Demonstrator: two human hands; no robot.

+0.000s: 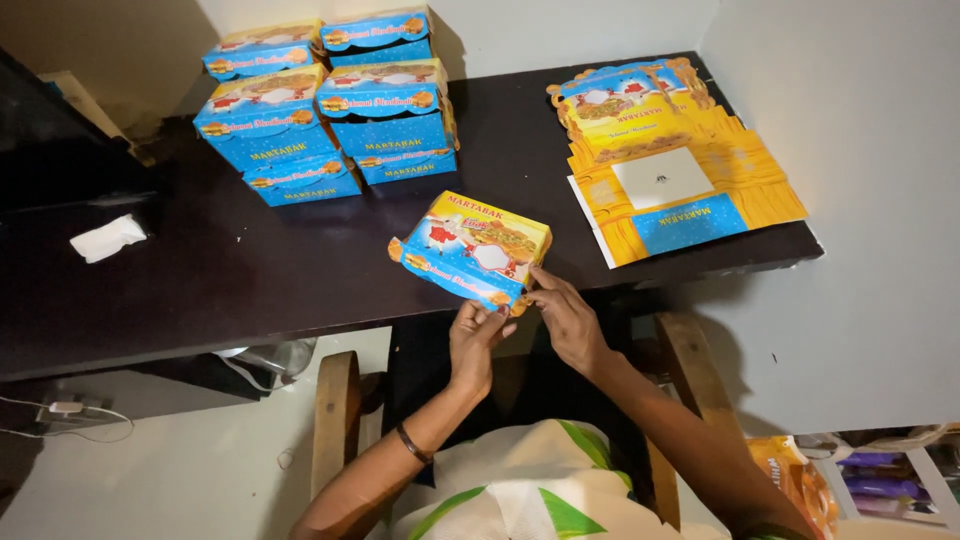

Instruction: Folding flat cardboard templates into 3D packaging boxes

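Held a folded box (472,250) just above the near edge of the dark table (200,280), a little past the centre toward 6 o'clock. Tilted, with the yellow top turned up and the blue side facing down toward the body. Gripped at the box's near corner by both hands: left hand (475,340) pinching the lower blue edge with fingertips, right hand (568,320) touching the same corner from the 4 o'clock side, fingers closed on the flap there. Wore a dark bracelet (412,443) on the left wrist.

Stacked at 11 o'clock on the table: finished boxes (330,105), blue and yellow, in two layers, close together. Lay at 2 o'clock: a pile of flat blanks (670,160), unfolded, yellow with blue panels, reaching to the table's right edge. Rested at 9 o'clock, well apart from the rest: a crumpled white tissue (108,238). Showed below the table, at both sides of the lap: the wooden arms of a chair (335,420).
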